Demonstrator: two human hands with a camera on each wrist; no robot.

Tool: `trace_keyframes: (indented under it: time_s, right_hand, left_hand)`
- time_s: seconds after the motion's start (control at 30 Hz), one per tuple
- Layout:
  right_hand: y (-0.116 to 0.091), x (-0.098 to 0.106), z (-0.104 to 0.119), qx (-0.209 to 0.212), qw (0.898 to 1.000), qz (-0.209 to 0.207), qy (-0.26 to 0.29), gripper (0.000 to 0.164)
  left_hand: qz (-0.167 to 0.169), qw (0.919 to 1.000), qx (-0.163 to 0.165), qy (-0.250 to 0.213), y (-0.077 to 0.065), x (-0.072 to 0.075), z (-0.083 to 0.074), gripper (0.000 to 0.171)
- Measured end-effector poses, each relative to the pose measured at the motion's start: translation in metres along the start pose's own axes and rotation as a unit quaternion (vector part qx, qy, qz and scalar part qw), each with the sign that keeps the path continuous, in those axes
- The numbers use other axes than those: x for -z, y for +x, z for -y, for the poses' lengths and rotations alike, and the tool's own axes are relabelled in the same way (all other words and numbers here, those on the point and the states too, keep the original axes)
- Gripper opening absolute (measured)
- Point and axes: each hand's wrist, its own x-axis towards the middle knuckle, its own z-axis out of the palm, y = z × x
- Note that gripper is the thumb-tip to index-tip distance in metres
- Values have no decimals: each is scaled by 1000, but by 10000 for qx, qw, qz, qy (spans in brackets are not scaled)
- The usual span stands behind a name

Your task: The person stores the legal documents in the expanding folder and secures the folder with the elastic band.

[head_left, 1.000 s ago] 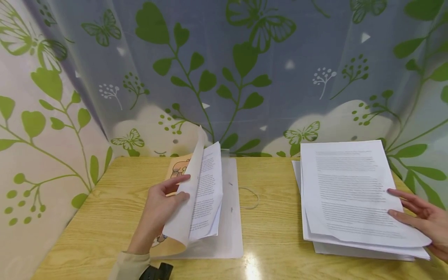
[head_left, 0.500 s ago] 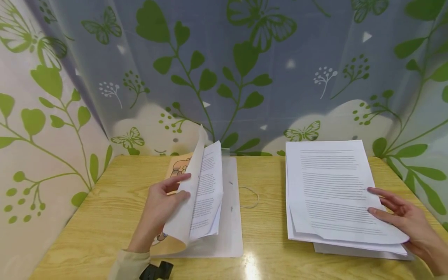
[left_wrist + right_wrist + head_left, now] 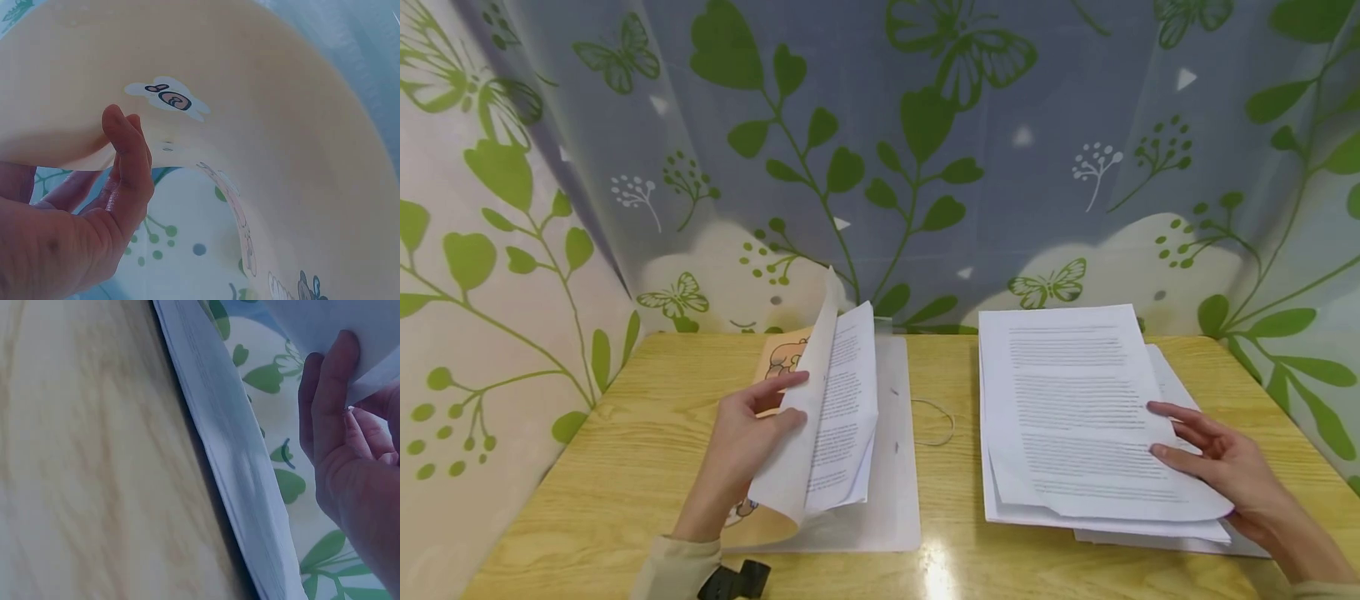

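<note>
My left hand [image 3: 748, 442] pinches the curled-back cover [image 3: 808, 467] of a folder, peach with cartoon drawings on its outside, as the left wrist view also shows on the cover [image 3: 262, 112]. Inside the folder, printed pages [image 3: 846, 408] stand partly raised over a pale translucent back sheet [image 3: 898, 492] with small metal prongs. At the right, my right hand [image 3: 1221, 467] grips the right edge of a batch of printed sheets [image 3: 1075, 408]. The batch overlaps a lower paper stack [image 3: 1172, 379]; the right wrist view shows that stack's edge [image 3: 212, 425] on the table.
A thin pale loop [image 3: 953, 429] sticks out beside the folder on the wood-grain table [image 3: 602, 483]. Behind and at both sides hangs a curtain [image 3: 880, 150] printed with leaves and butterflies. A black strap [image 3: 737, 579] is on the left wrist.
My right hand has carried the batch of printed sheets leftward, uncovering the right part of the stack beneath. The left hand and the folder cover have stayed in place.
</note>
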Motion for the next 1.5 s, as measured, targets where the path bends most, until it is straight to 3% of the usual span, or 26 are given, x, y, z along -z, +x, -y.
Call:
trace_keyframes:
  time_s: [0.73,1.13,1.5]
  right_hand:
    - [10,-39,7,238,9975,344,-572,54]
    - [16,-62,17,210,9974,687,-28,50]
    - [23,-74,23,11,9955,526,-792,60]
  left_hand:
    - [41,10000,26,-14,-1,-1,0,46]
    - [19,10000,-20,74,0,-2,-1,45]
    - [51,10000,20,83,0,-3,-1,45]
